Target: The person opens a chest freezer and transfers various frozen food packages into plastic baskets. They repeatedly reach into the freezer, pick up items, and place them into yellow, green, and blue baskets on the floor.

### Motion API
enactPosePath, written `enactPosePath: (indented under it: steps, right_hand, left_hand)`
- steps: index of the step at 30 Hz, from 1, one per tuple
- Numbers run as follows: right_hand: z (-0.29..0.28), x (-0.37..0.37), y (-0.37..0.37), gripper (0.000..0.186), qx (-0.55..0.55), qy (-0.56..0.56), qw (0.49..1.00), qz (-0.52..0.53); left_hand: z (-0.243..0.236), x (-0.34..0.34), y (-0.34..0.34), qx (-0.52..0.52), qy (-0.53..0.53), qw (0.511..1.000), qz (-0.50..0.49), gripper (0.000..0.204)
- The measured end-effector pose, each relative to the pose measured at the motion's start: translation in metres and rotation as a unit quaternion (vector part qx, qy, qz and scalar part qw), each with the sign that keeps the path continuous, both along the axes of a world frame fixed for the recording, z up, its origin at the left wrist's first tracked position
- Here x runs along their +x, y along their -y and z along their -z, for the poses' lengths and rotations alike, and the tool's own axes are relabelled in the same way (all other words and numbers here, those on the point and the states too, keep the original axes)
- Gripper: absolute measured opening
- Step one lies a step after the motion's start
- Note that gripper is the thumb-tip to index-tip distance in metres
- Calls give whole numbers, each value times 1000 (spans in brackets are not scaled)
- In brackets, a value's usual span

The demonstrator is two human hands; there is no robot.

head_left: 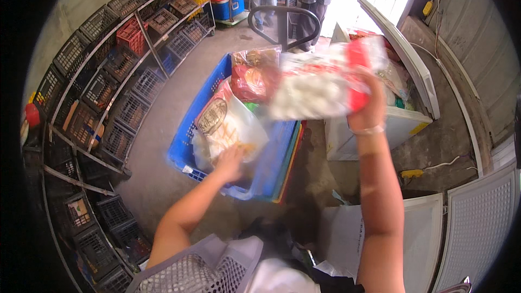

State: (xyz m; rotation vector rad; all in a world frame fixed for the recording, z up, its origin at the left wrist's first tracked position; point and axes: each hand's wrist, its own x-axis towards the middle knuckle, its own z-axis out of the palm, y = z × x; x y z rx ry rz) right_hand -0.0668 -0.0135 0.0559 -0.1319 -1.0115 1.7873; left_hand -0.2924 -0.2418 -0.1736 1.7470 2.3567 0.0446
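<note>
My right hand (370, 100) is closed round the red end of a clear plastic bag of white, rounded pieces (309, 89), lifted over the right side of a blue plastic crate (182, 130). The bag is smeared by motion, so the exact kind of food is unclear. Inside the crate, my left hand (230, 161) rests against a whitish see-through bag with a dark oval label (213, 116); its fingertips are blurred. A clear packet with red and brown contents (255, 78) leans at the crate's far end.
An open white chest freezer (374, 130) with bagged goods stands at the right. Racks of dark crates (133, 111) curve along the left. Behind the blue crate rises a black trolley handle (283, 27). Two people (315, 0) stand beyond it. A white box (342, 233) is near me.
</note>
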Motion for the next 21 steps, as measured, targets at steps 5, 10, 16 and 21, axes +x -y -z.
enactPosePath:
  steps: [5, 10, 16, 21]
  right_hand:
    - [93, -66, -4, 18, -111, 381, 916, -56]
    - [185, 105, 34, 14, -92, 459, 872, -147]
    - [271, 421, 79, 9, -375, 174, 884, 219]
    - [411, 591, 144, 7, -541, 254, 689, 410]
  left_hand:
    - [1, 12, 4, 59, 19, 998, -28, 80]
    - [-26, 44, 3, 256, 81, 960, -78, 46]
    - [-32, 192, -62, 271, 188, 940, 82, 30]
    - [6, 387, -142, 155, 244, 888, 358, 53]
